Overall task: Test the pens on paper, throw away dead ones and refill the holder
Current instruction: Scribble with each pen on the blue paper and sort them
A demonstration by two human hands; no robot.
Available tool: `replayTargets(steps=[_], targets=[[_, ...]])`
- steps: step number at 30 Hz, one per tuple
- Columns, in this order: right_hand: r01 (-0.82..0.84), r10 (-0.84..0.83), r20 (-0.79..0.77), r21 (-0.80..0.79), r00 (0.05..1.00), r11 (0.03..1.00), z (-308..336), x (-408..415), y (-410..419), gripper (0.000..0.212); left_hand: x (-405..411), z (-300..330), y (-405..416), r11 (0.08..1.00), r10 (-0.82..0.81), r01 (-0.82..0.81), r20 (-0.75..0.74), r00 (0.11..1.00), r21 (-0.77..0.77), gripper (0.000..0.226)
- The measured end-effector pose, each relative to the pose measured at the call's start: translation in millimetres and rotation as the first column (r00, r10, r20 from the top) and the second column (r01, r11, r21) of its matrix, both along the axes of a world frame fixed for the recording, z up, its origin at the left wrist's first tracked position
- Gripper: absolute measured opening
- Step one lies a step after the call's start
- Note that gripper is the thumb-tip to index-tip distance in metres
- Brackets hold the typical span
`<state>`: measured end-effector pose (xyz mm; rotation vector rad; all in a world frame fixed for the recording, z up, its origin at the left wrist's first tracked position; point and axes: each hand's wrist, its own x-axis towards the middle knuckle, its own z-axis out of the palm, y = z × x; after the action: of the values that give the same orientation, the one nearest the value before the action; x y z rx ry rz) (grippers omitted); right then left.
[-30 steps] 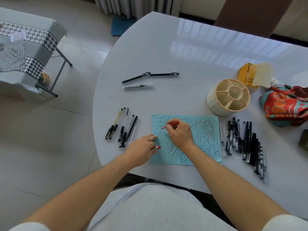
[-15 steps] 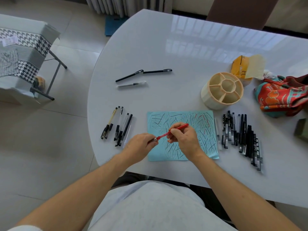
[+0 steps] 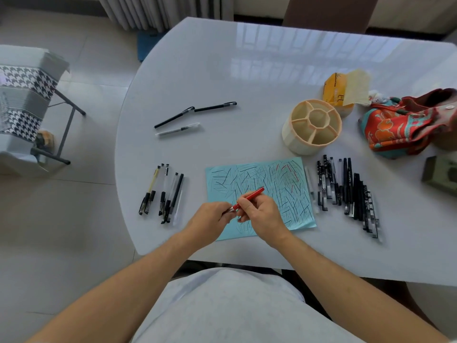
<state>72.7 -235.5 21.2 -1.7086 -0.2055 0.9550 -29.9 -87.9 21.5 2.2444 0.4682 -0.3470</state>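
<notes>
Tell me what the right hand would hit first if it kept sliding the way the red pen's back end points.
Probably nothing soon: the right hand would cross the scribbled blue paper, then likely meet the cream pen holder, though depth is unclear.

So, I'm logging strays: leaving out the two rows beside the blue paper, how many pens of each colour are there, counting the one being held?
Black pens: 2
Clear pen: 1
Red pen, held by left hand and right hand: 1
Total: 4
</notes>
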Motion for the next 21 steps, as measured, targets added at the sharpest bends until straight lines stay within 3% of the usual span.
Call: replayTargets(steps=[3,6,8,10,12,15,18,21], targets=[[-0.038,0.037,-0.015,-0.043,0.999,0.998,-1,7,-7,0.017,5,-6,-1,0.998,-0.06,0.06,0.009,0.998,0.006,0.029],[0.048,-0.049,-0.064,-0.03,0.997,0.998,1,28,-12,0.018,13,-12,3,0.992,-0.121,0.12,0.026,0.992,0.042,0.021],[0.133,-0.137,-0.082,-0.051,0.987,0.99,3,51,-18,0.013,12,-17,9,0.992,-0.113,0.11,0.034,0.993,0.066,0.039],[0.134,-0.137,-0.009,-0.162,0.991,0.978,3,77,-29,0.009,7,-22,16,0.991,-0.089,0.083,0.051,0.995,0.11,0.043],[0.071,-0.017,0.154,-0.353,0.988,0.933,0,102,-44,0.007,0,-26,22,0.984,-0.089,0.077,0.069,0.994,0.159,0.037],[0.021,0.256,0.335,-0.642,0.907,0.766,-9,129,-66,0.01,-7,-30,31,0.971,-0.117,0.106,0.037,0.992,0.213,0.033],[0.012,0.411,0.348,-0.775,0.842,0.632,-18,140,-79,0.015,-11,-33,39,0.94,-0.192,0.192,-0.028,0.981,0.28,0.038],[0.044,0.478,0.364,-0.829,0.8,0.558,-18,141,-82,0.025,-16,-35,46,0.917,-0.239,0.248,-0.068,0.969,0.312,0.043]])
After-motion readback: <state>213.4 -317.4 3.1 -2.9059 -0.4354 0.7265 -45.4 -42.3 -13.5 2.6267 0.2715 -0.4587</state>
